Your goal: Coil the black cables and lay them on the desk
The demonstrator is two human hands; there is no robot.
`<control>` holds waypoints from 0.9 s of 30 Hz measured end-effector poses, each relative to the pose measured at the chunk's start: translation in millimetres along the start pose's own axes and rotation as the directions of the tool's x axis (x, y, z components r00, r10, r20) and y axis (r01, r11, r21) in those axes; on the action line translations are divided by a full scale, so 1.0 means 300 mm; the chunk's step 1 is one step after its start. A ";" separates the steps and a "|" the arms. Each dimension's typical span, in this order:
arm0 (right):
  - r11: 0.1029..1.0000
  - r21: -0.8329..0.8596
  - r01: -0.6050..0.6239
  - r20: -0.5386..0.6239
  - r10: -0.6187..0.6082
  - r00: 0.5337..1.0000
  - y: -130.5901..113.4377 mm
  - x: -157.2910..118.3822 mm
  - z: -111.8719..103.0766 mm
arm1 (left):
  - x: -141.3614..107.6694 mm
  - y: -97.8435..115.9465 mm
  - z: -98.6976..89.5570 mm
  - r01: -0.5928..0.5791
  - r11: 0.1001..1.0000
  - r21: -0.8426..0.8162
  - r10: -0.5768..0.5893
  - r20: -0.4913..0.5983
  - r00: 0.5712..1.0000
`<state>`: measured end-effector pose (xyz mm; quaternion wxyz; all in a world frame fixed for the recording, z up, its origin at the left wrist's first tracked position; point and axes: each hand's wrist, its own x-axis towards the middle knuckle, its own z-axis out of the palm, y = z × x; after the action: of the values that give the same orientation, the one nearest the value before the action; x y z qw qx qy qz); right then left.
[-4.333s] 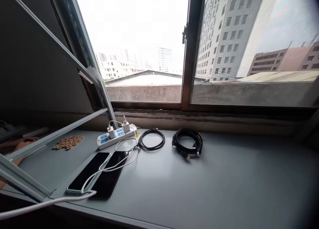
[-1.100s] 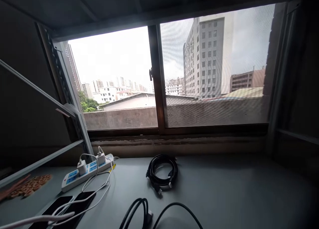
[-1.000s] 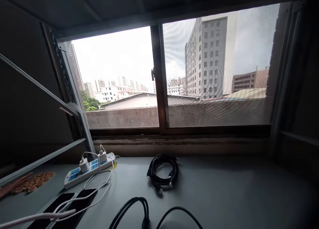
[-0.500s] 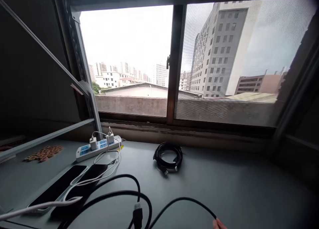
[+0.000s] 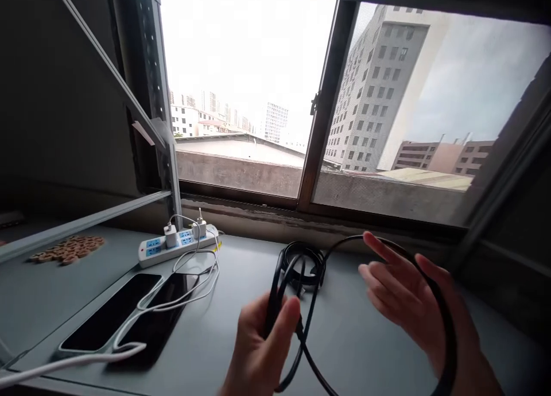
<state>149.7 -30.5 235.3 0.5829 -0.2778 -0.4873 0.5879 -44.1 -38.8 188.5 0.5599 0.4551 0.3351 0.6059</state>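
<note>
A black cable (image 5: 312, 304) is gathered in loops above the desk. My left hand (image 5: 264, 344) is closed around these loops, thumb pressed over them; part of the bundle is hidden inside the fist. One long loop arches right to my right hand (image 5: 404, 292), crossing by its index finger and thumb. That hand's thumb and index finger are spread apart, the other fingers loosely bent, and the cable runs against it without a visible pinch. Behind the held loops lies a second coiled black cable (image 5: 319, 265) on the desk, partly covered.
On the left, two dark phones (image 5: 114, 310) lie under white charging cables (image 5: 189, 298). Behind them a white power strip (image 5: 148, 257) holds two chargers. Small brown rings (image 5: 71, 249) are piled farther left. A metal shelf frame (image 5: 170, 166) stands beside the window.
My left hand has come into view, gripping cable loops that lay lower in front. My right hand has risen, its pinch loosened. The view has tilted and shifted slightly.
</note>
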 end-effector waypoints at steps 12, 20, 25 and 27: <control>0.886 -0.222 0.406 0.197 -0.368 0.909 -0.080 0.057 0.079 | 0.251 0.144 0.143 -0.363 0.892 -0.270 0.332 -0.154 0.931; 0.965 -0.220 0.142 -0.006 -0.147 0.989 -0.074 0.102 -0.011 | 0.394 0.152 0.130 -0.721 0.681 -0.128 0.659 -0.324 0.679; 0.979 -0.087 0.186 -0.020 -0.189 0.982 -0.106 0.111 -0.137 | 0.481 0.146 0.064 -0.697 0.717 0.023 0.673 -0.283 0.683; 0.969 -0.011 0.248 -0.048 -0.249 0.967 -0.116 0.103 -0.153 | 0.504 0.153 0.030 -0.597 0.791 0.130 0.611 -0.205 0.765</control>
<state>200.1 5.1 257.0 0.6630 -0.2303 -0.5053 0.5021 -46.6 102.1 260.4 0.2779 0.4789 0.2521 0.7936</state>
